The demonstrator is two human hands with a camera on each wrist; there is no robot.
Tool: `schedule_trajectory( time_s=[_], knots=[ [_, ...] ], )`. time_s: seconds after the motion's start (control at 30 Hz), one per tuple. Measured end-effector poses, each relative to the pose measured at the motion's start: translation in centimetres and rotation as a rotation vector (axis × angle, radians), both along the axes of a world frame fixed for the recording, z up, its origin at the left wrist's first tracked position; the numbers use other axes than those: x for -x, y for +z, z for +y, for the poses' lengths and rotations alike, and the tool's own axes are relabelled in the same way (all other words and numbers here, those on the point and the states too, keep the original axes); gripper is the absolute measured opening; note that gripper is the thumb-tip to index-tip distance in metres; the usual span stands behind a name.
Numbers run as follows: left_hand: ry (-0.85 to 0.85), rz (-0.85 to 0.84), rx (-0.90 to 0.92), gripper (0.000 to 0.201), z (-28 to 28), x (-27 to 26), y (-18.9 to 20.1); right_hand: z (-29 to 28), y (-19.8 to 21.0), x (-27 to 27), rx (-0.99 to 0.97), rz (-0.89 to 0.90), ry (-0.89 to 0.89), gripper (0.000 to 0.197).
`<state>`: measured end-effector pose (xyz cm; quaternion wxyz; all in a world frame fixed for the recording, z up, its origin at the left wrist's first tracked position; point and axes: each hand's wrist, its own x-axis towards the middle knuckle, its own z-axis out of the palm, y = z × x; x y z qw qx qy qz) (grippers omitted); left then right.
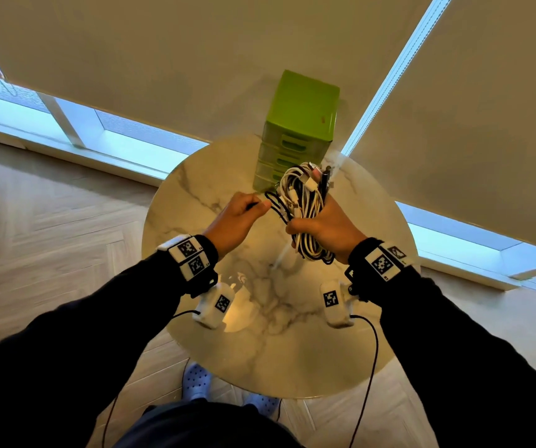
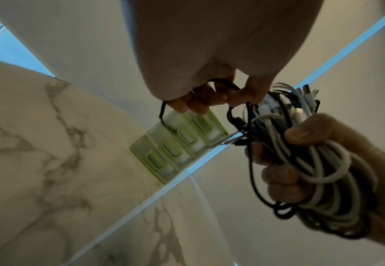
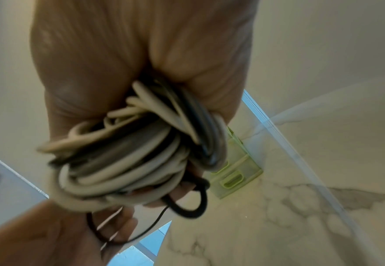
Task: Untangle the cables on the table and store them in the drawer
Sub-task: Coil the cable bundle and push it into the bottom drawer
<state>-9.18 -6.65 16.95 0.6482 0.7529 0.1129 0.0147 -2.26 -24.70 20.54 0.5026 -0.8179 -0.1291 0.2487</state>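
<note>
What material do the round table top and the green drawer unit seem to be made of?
Round table top: probably marble or a marble-look surface, polished; grey veins and glossy reflections show. Green drawer unit: likely plastic, with a smooth opaque shell and translucent drawer fronts with moulded handle slots.

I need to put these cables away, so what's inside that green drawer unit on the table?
The contents cannot be seen. The green drawer unit stands at the table's far edge, every visible drawer closed. The cable bundle in the right hand covers its lowest fronts.
</note>
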Motion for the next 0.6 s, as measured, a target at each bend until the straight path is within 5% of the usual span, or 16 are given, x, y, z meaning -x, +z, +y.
schedule_trajectory(
  time_s=[0.1, 0.27, 0.47, 0.6],
  knots=[
    [0.104, 0.049, 0.263, 0.020, -0.5, -0.7, -0.1, 0.4, -0.7, 0.3, 0.071, -0.050, 0.016, 0.084],
    [0.183, 0.021, 0.648, 0.025, -1.9, -1.2, 0.3, 1.0, -0.8, 0.7, 0.015, -0.056, -0.003, 0.076],
    [0.144, 0.043, 0.895, 0.044, -2.8, -1.6, 1.5, 1.6, -1.1, 1.3, 0.106, -0.163, -0.032, 0.086],
    [0.079, 0.053, 0.866, 0.046, -2.9, -1.7, 3.0, 1.5, -0.7, 1.7, 0.140, -0.275, -0.007, 0.082]
  ],
)
